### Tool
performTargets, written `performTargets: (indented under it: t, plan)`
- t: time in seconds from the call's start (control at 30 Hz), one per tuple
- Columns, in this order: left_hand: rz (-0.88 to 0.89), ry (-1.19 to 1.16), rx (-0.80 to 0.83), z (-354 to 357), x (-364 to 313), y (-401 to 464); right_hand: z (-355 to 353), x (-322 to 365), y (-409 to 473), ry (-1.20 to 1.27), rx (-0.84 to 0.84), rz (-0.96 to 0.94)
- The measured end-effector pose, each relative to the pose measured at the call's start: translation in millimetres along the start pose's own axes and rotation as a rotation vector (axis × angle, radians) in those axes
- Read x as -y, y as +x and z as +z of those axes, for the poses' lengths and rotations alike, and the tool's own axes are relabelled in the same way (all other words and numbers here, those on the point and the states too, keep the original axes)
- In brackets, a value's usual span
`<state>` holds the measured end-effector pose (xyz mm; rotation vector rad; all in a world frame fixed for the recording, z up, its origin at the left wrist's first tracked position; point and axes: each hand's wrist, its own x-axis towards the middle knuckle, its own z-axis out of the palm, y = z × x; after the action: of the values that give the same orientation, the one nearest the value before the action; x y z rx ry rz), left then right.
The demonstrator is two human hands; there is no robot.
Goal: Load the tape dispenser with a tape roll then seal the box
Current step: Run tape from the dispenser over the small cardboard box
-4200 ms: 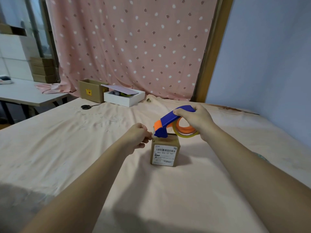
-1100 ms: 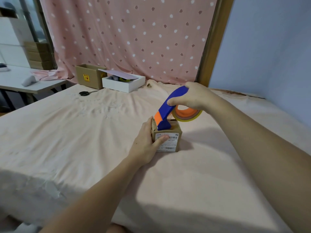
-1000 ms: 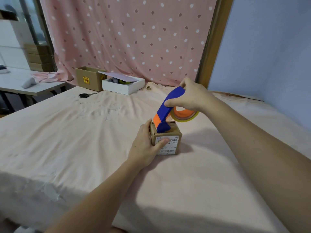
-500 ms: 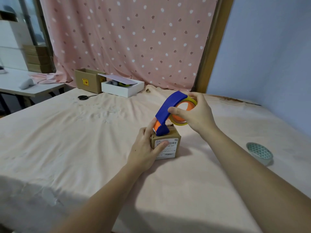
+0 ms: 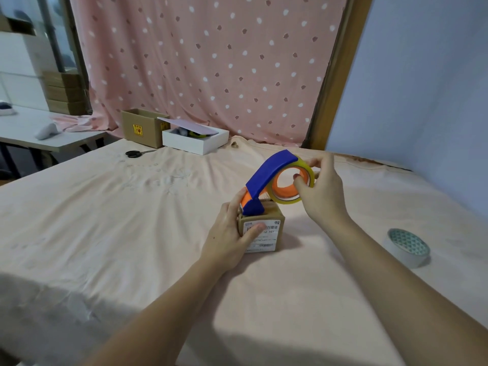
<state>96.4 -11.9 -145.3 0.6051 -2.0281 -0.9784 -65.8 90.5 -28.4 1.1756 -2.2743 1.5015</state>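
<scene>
A small brown cardboard box [image 5: 273, 223] with a white barcode label stands on the peach-covered bed. My left hand [image 5: 229, 236] grips its left side, thumb across the label. A blue and orange tape dispenser [image 5: 266, 178] rests nose-down on the box top, tilted up to the right. It carries a yellowish tape roll [image 5: 307, 178] on an orange hub. My right hand [image 5: 322, 191] holds the roll from the right, thumb inside the hub and fingers over the rim.
A white tape roll [image 5: 408, 247] lies on the bed to the right. Far back are black scissors [image 5: 134, 153], an open brown carton [image 5: 142, 126] and a white box [image 5: 195, 141] with its lid ajar. A grey table [image 5: 39, 138] stands at the left.
My right hand has shifted from the blue handle to the tape roll, thumb now inside the hub. The dispenser tilted steeper onto the box. My left hand stayed on the box.
</scene>
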Motion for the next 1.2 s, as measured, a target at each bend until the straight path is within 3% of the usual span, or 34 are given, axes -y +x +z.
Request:
performTargets:
  t: [0.2,0.33,0.5,0.63,0.73,0.87,1.1,1.2]
  plan:
    - [0.016,0.028,-0.004,0.4,0.6,-0.6,1.0,-7.5,-1.3,-0.008,-0.051,-0.039]
    - [0.033,0.048,0.001,0.1,2.0,-0.6,-2.4,-9.6,-0.1,0.052,0.016,0.058]
    - [0.033,0.050,0.011,0.5,2.2,-0.6,-7.2,-10.8,4.2,0.333,0.217,0.204]
    - [0.049,0.072,-0.012,1.3,2.9,-0.6,4.6,-9.4,-2.4,0.487,0.187,0.301]
    - [0.049,0.069,-0.015,1.4,3.3,-1.1,14.6,-5.5,-8.8,0.420,0.077,0.364]
    - [0.044,0.046,-0.005,0.7,3.1,-1.2,15.4,0.1,-6.1,0.395,0.055,0.279]
    - [0.056,0.052,0.024,0.7,1.6,-0.8,12.7,17.2,10.1,0.122,0.124,0.194]
    - [0.057,0.078,0.033,0.3,0.4,-0.2,5.2,27.4,23.0,-0.068,0.251,0.085]
